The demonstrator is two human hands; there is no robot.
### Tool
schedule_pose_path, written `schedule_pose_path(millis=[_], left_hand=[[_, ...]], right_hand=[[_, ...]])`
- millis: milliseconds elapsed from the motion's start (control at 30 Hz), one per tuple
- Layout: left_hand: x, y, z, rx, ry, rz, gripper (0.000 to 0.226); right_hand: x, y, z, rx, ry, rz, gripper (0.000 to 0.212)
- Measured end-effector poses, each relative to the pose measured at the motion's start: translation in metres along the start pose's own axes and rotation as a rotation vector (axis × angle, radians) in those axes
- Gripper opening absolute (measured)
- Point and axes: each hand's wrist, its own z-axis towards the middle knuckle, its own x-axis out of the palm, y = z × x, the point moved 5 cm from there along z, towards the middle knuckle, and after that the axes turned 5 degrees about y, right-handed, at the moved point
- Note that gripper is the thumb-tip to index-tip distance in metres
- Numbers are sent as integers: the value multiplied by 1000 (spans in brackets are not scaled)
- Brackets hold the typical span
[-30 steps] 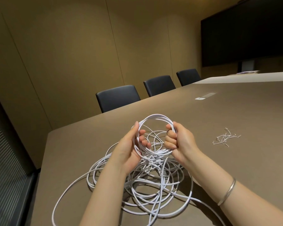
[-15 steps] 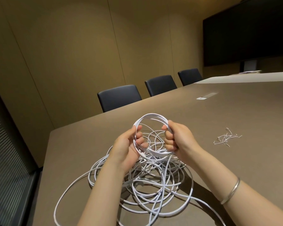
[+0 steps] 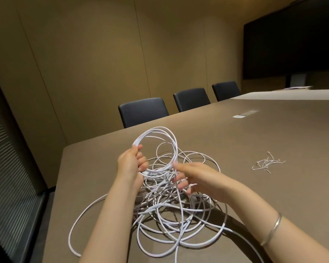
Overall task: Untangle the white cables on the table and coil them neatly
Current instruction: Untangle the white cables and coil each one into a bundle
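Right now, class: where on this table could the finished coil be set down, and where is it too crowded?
Bare tabletop lies between the cable tangle and the chairs, and right of it toward the small tie bundle. Around both hands, loops crowd everything.

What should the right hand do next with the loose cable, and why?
Probably pick one loose strand from the tangle and lead it up onto the coil. The left hand grips that coil upright, while the right hand is blurred, fingers spread among the strands, seemingly holding nothing. Most cable lies knotted on the table.
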Motion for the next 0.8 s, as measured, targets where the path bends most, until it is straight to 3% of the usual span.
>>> schedule_pose_path(millis=[100, 333, 400, 533, 667, 800], left_hand=[[-11, -13, 3, 37, -74, -61, 22], [-30, -38, 0, 98, -173, -88, 29], [-33, -43, -2, 114, -209, -73, 30], [-42, -53, -2, 159, -255, -101, 32], [-51, -55, 1, 139, -272, -113, 32], [-48, -54, 2, 146, -250, -96, 32]], right_hand=[[17, -6, -9, 28, 125, -347, 35], [37, 4, -29, -43, 108, -478, 11], [24, 13, -33, -86, -9, -483, 17], [-27, 29, -45, -142, -391, -458, 27], [-69, 44, -60, -161, -629, -803, 26], [-99, 44, -63, -92, -728, -1086, 30]])
